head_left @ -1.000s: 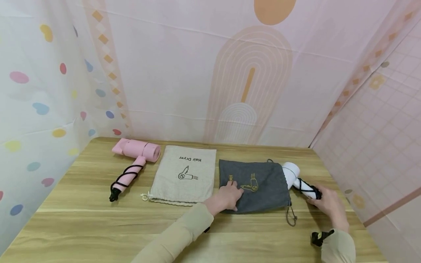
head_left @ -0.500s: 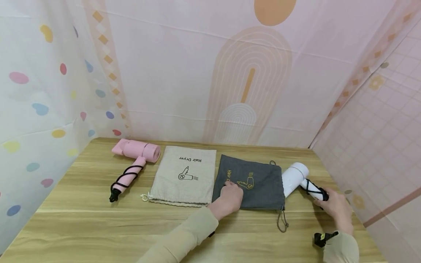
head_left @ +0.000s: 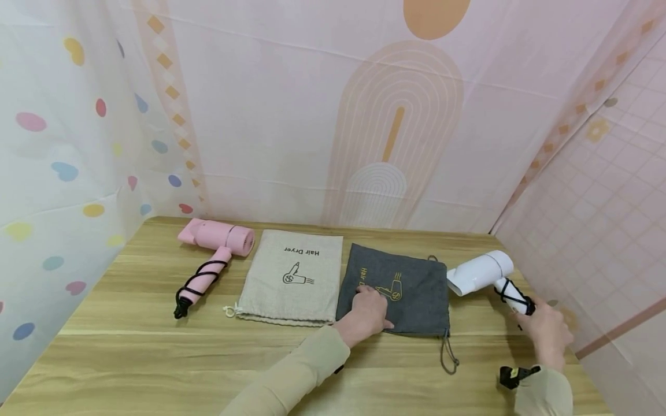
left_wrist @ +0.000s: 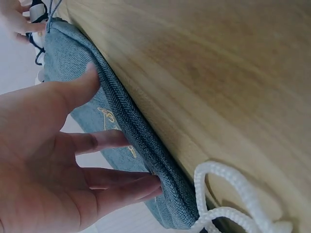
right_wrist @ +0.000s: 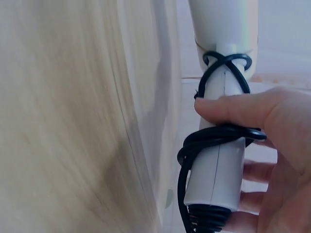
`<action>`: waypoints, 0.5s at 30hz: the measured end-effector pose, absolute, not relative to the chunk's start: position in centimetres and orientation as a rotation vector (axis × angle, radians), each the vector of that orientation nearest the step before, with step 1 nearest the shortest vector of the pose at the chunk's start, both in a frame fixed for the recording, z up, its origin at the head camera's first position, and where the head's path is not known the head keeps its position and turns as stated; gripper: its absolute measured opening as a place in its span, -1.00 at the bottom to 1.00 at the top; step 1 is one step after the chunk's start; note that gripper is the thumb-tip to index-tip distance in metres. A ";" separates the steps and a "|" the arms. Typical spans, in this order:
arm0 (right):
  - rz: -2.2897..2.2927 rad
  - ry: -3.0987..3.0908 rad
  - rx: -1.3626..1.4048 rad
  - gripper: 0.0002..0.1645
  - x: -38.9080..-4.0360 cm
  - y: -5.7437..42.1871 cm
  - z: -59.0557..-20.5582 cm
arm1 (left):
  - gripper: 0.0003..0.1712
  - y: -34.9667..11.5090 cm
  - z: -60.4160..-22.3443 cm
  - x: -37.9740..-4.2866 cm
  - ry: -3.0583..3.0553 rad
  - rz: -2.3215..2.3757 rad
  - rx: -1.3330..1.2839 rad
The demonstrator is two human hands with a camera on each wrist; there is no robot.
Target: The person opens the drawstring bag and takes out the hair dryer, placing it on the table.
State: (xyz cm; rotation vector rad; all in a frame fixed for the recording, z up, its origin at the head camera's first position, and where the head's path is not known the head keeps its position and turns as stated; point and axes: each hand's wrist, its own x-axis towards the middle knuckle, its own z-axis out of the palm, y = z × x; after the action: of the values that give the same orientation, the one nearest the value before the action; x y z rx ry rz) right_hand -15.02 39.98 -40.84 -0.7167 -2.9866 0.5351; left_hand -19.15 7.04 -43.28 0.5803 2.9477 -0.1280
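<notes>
A white hair dryer [head_left: 481,273] is clear of the grey drawstring pouch, just right of its opening. My right hand [head_left: 547,332] grips its handle [right_wrist: 218,170], thumb on one side and fingers behind, over the wrapped black cord [right_wrist: 214,138]. Flat on the table lies the grey pouch [head_left: 416,271], printed with a gold hair dryer. My left hand [head_left: 368,312] rests on the pouch's left part, with fingers and thumb spread and fingertips touching the cloth in the left wrist view.
Left of the grey pouch lies a beige drawstring pouch [head_left: 293,289]. A pink hair dryer [head_left: 213,237] with its cord wound round the handle lies further left. Patterned curtains [head_left: 270,115] hang behind the wooden table [head_left: 130,352] and at both sides.
My right hand has drawn the white hair dryer rightward out of the grey pouch. The pouch has shifted slightly left and flattened under my left hand.
</notes>
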 end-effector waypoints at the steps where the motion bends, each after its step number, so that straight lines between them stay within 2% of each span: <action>1: 0.535 -2.973 -0.736 -0.20 -15.0 39.9 -40.9 | -0.22 7.1 -43.3 -19.2 2.940 -0.124 0.580; 9: 0.560 -2.806 -0.842 -0.39 -14.9 39.3 -41.1 | -0.21 6.7 -43.3 -19.9 2.907 -0.104 0.667; 15: 0.603 -2.753 -0.905 -0.37 -14.8 39.0 -41.1 | -0.15 6.1 -43.1 -21.1 2.854 -0.010 0.719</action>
State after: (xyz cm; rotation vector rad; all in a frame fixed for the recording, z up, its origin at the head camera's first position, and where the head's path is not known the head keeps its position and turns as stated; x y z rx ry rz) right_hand -14.85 39.04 -41.08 -0.9045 -2.7526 0.6028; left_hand -21.14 6.10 -43.11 0.7192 2.8540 -0.0098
